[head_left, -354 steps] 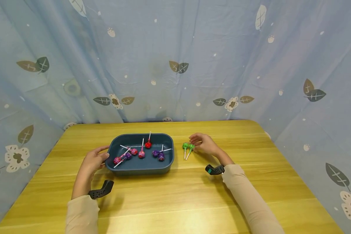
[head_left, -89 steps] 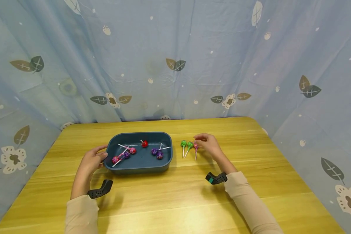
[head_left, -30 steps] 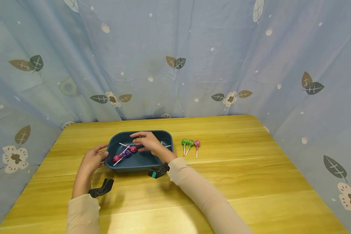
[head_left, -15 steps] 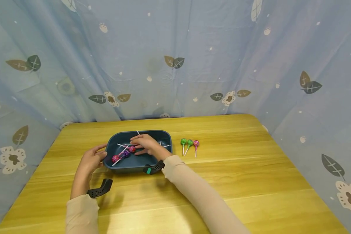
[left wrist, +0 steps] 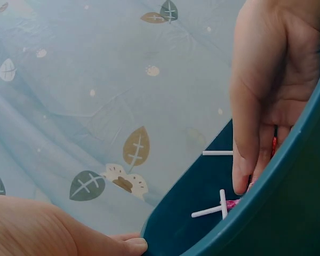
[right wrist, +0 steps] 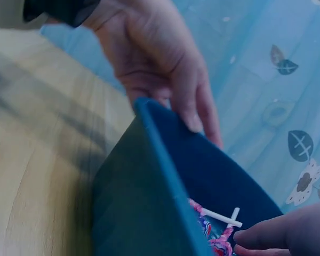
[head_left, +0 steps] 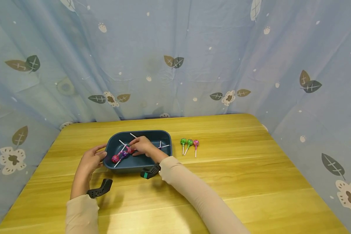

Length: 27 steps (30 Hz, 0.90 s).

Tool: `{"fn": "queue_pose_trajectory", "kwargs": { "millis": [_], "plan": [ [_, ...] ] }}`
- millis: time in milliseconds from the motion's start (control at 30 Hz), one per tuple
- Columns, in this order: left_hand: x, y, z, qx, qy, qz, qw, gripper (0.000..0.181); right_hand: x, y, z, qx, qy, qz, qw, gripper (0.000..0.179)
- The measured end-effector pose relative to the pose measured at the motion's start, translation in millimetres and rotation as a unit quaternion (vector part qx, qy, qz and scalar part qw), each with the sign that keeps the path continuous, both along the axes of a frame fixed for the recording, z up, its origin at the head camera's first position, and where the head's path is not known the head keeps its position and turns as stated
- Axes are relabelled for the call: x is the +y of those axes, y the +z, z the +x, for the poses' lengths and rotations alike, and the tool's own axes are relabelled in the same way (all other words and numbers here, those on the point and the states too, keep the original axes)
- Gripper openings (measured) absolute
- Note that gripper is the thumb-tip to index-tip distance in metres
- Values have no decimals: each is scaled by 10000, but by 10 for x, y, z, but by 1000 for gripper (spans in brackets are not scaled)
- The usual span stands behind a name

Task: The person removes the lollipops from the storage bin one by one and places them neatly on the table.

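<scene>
My left hand [head_left: 92, 159] grips the left end of a dark blue plastic box [head_left: 137, 169], its thumb over the rim. My right hand [head_left: 142, 145] reaches inside; its thumb and fingertips pinch a pink lollipop [head_left: 129, 149]. The right wrist view shows those fingertips at its pink wrapper [right wrist: 222, 244]. Beside it lie another pink lollipop [head_left: 115, 158] and a purple one [head_left: 125, 154]. A white stick [head_left: 133, 135] pokes up behind my right hand, and a bit of red [left wrist: 274, 144] shows under the palm. More sticks [head_left: 163, 146] stand at the right, their heads mostly hidden.
Right of the box, two green lollipops [head_left: 183, 141] and one pink lollipop [head_left: 196, 143] lie in a row, sticks toward me. Everything stands on a wooden table [head_left: 237, 169]. A blue patterned curtain [head_left: 193, 65] hangs behind and at the sides.
A pink lollipop went from the box to the row beside the green ones. My right hand then returned into the box, shifted left, and took hold of another pink lollipop. My left hand stayed put.
</scene>
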<state>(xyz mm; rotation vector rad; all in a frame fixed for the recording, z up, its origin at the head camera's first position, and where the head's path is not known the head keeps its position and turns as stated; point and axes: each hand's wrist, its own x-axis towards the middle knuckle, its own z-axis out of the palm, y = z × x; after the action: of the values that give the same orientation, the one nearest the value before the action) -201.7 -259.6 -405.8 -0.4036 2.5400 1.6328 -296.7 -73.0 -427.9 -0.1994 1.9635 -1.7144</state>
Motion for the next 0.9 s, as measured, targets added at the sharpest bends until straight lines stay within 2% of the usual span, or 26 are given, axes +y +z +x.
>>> {"fn": "queue_pose_trajectory", "kwargs": {
  "millis": [167,467,567,700,800,900],
  "plan": [
    [-1,-3,-2,-21,11,-58,10000,49,-45,-42,16,471,-97,339,9983,20],
    [-2,-9,0,26,6,-52,10000,49,-65,-68,25,788,-82,520,9955,23],
    [-7,-6,2,37,2,-54,10000,49,-70,-77,19,1126,19,911,9895,23],
    [-3,0,9,45,-17,-58,10000,49,-67,-77,21,1525,104,1501,9768,19],
    [3,1,14,44,-31,-52,10000,49,-61,-69,32,1609,124,1623,9735,17],
    [2,2,17,44,-35,-37,10000,49,-46,-39,50,1429,118,1393,9798,16]
  ]
}}
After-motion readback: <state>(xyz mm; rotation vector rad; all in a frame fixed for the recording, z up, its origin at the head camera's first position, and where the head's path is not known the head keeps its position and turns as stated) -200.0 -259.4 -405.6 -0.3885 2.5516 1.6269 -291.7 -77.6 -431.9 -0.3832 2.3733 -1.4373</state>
